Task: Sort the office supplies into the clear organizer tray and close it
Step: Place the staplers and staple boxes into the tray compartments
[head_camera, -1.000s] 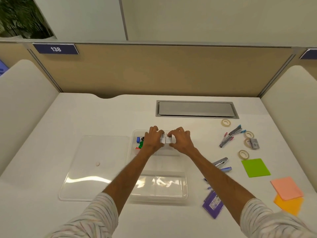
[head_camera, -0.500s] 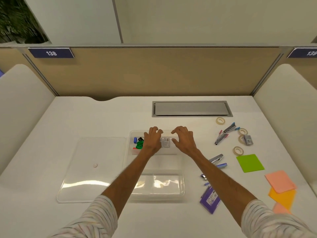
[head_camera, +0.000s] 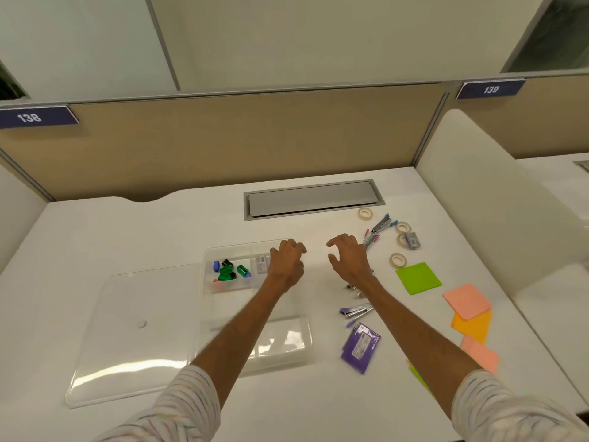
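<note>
Left hand (head_camera: 287, 261) loosely curled and empty over the far right end of the clear organizer tray (head_camera: 208, 301), right hand (head_camera: 349, 260) spread and empty above the desk (head_camera: 127, 231) just right of it, sharpeners (head_camera: 231, 272) in the tray's far-left compartment, lid (head_camera: 127, 333) flat alongside left, staplers (head_camera: 377, 229), tape rolls (head_camera: 397, 260) and sticky notes (head_camera: 418, 277) scattered right.

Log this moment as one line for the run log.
left hand: open, over tray | right hand: open, empty, beside tray | lid: off
</note>
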`<state>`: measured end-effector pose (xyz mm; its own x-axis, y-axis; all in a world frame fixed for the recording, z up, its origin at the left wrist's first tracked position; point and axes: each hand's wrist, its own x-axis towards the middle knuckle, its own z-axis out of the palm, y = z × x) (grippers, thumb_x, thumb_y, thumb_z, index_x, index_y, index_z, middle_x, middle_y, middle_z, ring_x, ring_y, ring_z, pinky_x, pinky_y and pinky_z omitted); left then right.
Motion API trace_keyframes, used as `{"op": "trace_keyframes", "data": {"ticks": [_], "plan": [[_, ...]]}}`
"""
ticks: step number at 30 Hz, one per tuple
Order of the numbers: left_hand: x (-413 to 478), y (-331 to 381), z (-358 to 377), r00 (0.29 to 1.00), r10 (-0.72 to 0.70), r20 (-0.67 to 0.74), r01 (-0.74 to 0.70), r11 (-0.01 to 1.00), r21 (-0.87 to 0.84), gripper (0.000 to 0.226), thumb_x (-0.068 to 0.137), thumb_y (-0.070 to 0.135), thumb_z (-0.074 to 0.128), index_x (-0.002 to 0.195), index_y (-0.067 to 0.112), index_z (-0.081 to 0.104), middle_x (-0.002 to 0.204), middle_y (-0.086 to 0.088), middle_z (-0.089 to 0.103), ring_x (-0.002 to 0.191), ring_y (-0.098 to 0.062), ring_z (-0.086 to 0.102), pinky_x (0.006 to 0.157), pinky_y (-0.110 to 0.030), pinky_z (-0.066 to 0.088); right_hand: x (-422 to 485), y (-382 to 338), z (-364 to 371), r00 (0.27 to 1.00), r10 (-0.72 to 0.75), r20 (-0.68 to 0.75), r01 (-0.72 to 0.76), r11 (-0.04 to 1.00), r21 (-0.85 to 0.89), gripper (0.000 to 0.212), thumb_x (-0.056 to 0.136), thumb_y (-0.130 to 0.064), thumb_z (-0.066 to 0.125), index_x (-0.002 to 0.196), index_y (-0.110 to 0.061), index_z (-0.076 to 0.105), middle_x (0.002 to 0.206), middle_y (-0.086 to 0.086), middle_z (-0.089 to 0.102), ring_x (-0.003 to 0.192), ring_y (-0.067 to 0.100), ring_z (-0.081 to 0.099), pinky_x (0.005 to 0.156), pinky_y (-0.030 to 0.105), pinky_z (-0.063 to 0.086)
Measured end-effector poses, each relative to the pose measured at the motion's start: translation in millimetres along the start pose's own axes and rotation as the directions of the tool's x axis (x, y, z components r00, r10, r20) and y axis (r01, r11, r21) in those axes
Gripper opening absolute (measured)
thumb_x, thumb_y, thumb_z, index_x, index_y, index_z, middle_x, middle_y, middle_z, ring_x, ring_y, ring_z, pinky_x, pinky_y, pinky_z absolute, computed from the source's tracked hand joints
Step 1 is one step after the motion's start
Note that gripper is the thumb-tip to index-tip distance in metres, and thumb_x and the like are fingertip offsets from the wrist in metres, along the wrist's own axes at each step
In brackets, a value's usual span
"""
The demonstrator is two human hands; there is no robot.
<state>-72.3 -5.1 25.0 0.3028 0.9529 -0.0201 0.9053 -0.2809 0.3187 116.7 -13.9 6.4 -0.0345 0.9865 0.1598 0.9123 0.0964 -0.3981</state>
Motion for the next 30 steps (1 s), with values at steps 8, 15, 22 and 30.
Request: {"op": "trace_keyframes", "data": {"ticks": [8,15,22,30], "plan": [[10,49,28,0.994,0.085,0.067,-0.082,0.996,-0.044,0.032,0.09,0.012,0.052,0.122,0.018,0.054,0.128,-0.006,0.053,0.122,-0.024,0.043,0.098,-0.042,0.034,-26,61,-21,0.99,0.143,-0.005,-0.143,0.99,-0.015,0.029,0.086,-0.018,0.062,0.115,-0.02,0.059,0.122,0.0,0.058,0.121,0.022,0.048,0.091,0.043,0.037],[20,82,57,0.982,0.129,0.136,-0.109,0.983,-0.144,0.029,0.091,0.014,0.051,0.12,0.017,0.054,0.12,-0.005,0.058,0.115,-0.025,0.05,0.093,-0.039,0.038,-46,118,-34,0.964,0.266,0.015,-0.266,0.964,-0.006,0.029,0.087,-0.016,0.058,0.116,-0.02,0.058,0.121,-0.001,0.057,0.118,0.022,0.048,0.089,0.041,0.035],[27,105,73,0.97,0.141,0.196,-0.092,0.967,-0.238,0.026,0.092,0.021,0.052,0.118,0.019,0.056,0.116,-0.005,0.06,0.11,-0.024,0.055,0.092,-0.038,0.044,-50,152,-38,0.931,0.365,-0.014,-0.365,0.931,0.017,0.029,0.086,-0.013,0.059,0.115,-0.017,0.059,0.117,0.006,0.057,0.115,0.029,0.049,0.088,0.042,0.037],[30,129,91,0.913,0.267,0.309,-0.266,0.963,-0.045,0.056,0.072,0.064,0.068,0.107,0.021,0.066,0.119,-0.002,0.053,0.113,-0.021,0.047,0.091,-0.038,0.042,-34,176,-38,0.887,0.459,-0.053,-0.457,0.888,0.046,0.023,0.09,-0.019,0.057,0.112,-0.015,0.056,0.117,0.008,0.056,0.115,0.031,0.049,0.089,0.045,0.038]]}}
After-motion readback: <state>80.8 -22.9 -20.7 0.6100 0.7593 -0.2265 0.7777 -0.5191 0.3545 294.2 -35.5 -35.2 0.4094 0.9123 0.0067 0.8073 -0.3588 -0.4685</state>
